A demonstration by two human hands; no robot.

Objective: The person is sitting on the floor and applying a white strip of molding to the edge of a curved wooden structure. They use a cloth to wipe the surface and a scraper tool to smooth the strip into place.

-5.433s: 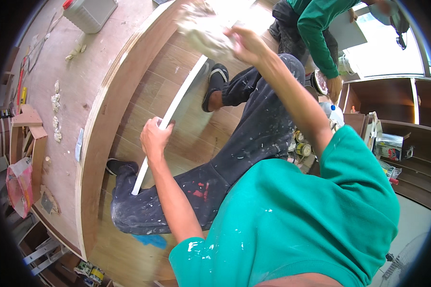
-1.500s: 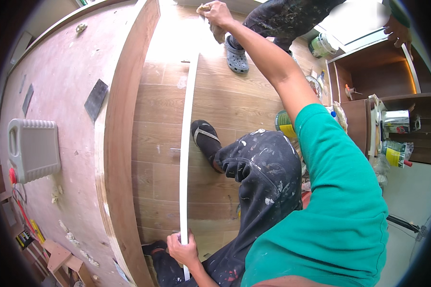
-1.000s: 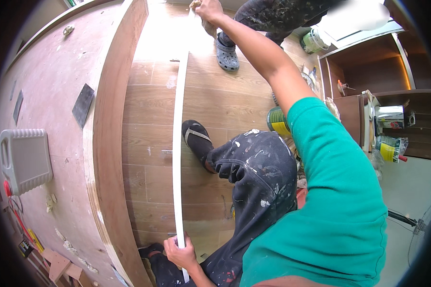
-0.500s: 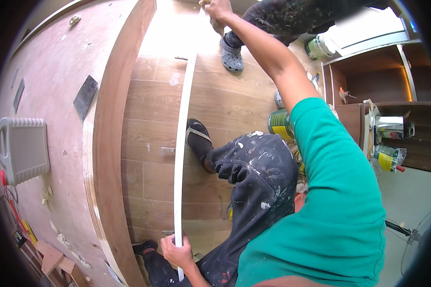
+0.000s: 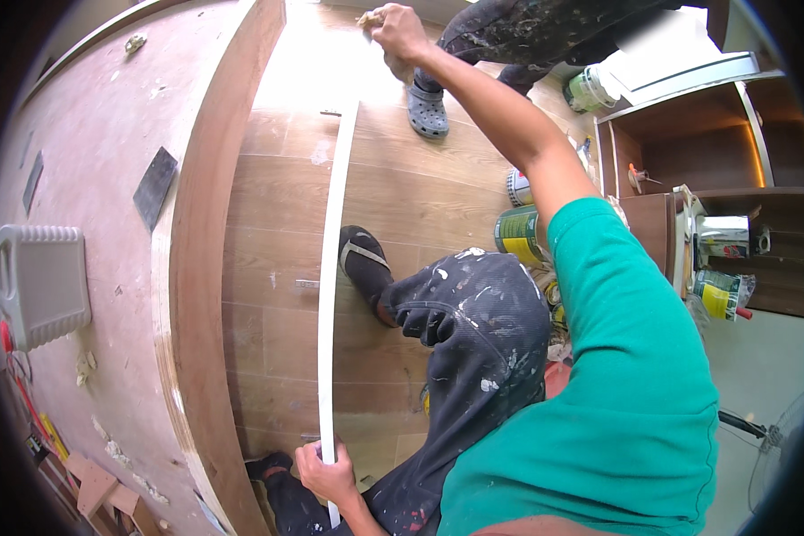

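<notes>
A long, narrow white strip (image 5: 330, 295) runs from the lower middle toward the far end, where its tip is lost in bright glare. Near its close end, my left hand (image 5: 326, 473) is closed round it. My right arm stretches far forward in a green sleeve. At its end my right hand (image 5: 400, 34) is closed on a crumpled tan rag (image 5: 396, 67), part of which sticks out past the fingers. That hand is to the right of the strip's far stretch, and contact between rag and strip cannot be made out.
Left of the strip stands a raised wooden board edge (image 5: 201, 223), beside a dusty panel with a grey jug (image 5: 45, 286) and a dark flat plate (image 5: 154, 188). Another person's grey clog (image 5: 427, 112) is ahead. Paint cans (image 5: 516, 234) stand right, before a brown cabinet (image 5: 688, 134).
My right hand with the rag has come slightly nearer and left, showing more of the rag. My left hand keeps its grip on the strip, which appears shifted slightly left.
</notes>
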